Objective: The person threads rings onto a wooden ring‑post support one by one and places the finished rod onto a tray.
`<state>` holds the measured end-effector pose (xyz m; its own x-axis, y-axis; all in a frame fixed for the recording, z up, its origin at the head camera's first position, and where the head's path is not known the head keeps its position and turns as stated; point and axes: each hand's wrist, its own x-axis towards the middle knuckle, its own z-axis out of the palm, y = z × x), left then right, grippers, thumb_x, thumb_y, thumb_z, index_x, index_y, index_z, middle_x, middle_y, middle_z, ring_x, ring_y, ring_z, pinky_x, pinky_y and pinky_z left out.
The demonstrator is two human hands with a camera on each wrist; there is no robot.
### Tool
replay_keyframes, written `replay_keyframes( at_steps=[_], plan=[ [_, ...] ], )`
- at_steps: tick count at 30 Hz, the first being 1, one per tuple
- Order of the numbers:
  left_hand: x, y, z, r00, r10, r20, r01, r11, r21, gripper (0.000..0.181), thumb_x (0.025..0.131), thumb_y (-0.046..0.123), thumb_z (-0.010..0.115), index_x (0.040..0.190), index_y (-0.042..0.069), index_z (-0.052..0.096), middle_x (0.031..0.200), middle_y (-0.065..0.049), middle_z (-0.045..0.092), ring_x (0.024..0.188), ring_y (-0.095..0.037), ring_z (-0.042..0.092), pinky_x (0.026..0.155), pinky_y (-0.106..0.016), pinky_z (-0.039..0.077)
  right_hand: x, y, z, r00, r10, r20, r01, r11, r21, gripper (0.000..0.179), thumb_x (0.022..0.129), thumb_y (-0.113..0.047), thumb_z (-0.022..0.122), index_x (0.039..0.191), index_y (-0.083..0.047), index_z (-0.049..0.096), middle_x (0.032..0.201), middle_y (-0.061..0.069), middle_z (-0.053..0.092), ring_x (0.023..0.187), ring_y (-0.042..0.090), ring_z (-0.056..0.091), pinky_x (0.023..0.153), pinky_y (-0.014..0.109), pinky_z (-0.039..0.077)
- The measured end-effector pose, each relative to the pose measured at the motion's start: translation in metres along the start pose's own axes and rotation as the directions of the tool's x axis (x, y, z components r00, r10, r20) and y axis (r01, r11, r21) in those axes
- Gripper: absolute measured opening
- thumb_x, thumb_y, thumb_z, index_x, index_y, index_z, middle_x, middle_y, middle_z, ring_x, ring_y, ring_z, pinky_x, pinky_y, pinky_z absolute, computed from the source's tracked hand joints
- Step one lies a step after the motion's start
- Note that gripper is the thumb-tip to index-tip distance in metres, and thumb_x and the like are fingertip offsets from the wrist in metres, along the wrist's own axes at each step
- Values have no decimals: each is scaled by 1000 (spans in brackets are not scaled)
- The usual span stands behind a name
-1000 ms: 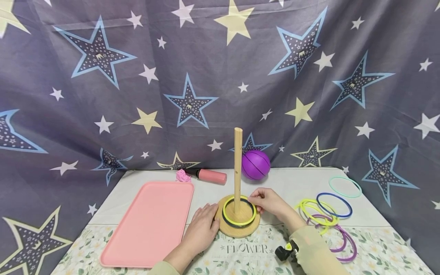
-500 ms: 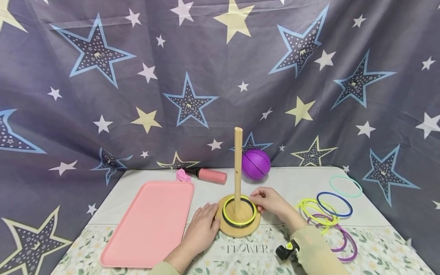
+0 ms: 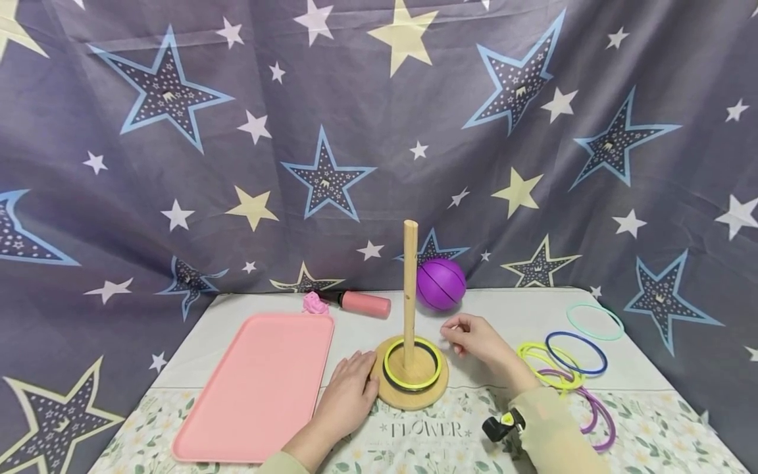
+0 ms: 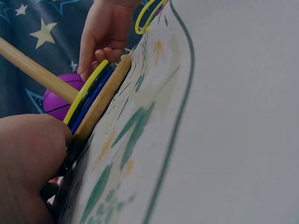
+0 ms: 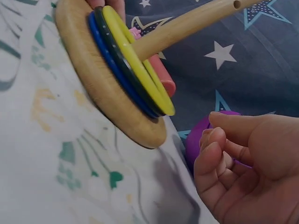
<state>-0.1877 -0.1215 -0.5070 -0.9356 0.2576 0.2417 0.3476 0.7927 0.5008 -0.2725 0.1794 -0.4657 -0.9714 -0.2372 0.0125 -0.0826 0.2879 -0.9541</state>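
In the head view, a wooden peg (image 3: 410, 283) stands upright on a round wooden base (image 3: 408, 401). Around its foot lie stacked rings; the right wrist view shows a yellow ring (image 5: 145, 88) on top, a dark ring (image 5: 125, 70) in the middle and a blue ring (image 5: 113, 70) against the base. My left hand (image 3: 349, 388) rests at the base's left edge, its fingers extended. To the right of the stack, apart from it, my right hand (image 3: 476, 339) hovers with loosely curled fingers and nothing in them.
A pink tray (image 3: 260, 388) lies at left. Behind are a pink crumpled item (image 3: 315, 303), a pink pump-like cylinder (image 3: 366, 303) and a purple ball (image 3: 441, 284). Several loose rings, including a blue one (image 3: 598, 372) and a mint one (image 3: 622, 329), lie at right.
My right hand has come away from the stacked rings' right edge and moved a little to the right. The left hand and the peg have stayed in place.
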Motion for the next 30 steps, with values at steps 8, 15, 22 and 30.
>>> replay_keyframes(
  at_steps=[8,15,22,30],
  plan=[
    [-1,-1,1,1000,-5,25,5,1000,1,51,113,20,60,158,-4,54,161,-20,57,157,-42,43,133,-63,23,-9,-11,-32,997,-31,-74,25,997,-79,24,108,-12,71,120,9,69,85,8,64,70,13,60,62,24,55],
    [-1,-2,-1,1000,-3,11,3,1000,8,51,113,19,61,157,-5,55,160,-21,58,156,-43,44,133,-63,24,-13,-18,-78,986,-48,-163,20,985,-170,30,110,-15,70,128,10,67,86,2,64,70,12,61,64,25,57],
    [-2,-2,-1,1000,5,0,-5,1000,12,51,112,19,61,157,-6,55,159,-22,58,155,-44,45,132,-63,25,-25,-14,-127,969,-39,-244,-30,962,-270,37,112,-18,67,134,11,63,93,4,65,74,18,65,65,28,59],
    [-3,-3,0,1000,8,-10,-8,1000,20,50,112,19,61,156,-5,56,158,-22,59,155,-43,46,132,-64,26,-43,3,-178,934,-18,-358,-114,932,-344,44,114,-26,63,136,12,62,89,3,67,72,16,67,64,27,60]
  ],
)
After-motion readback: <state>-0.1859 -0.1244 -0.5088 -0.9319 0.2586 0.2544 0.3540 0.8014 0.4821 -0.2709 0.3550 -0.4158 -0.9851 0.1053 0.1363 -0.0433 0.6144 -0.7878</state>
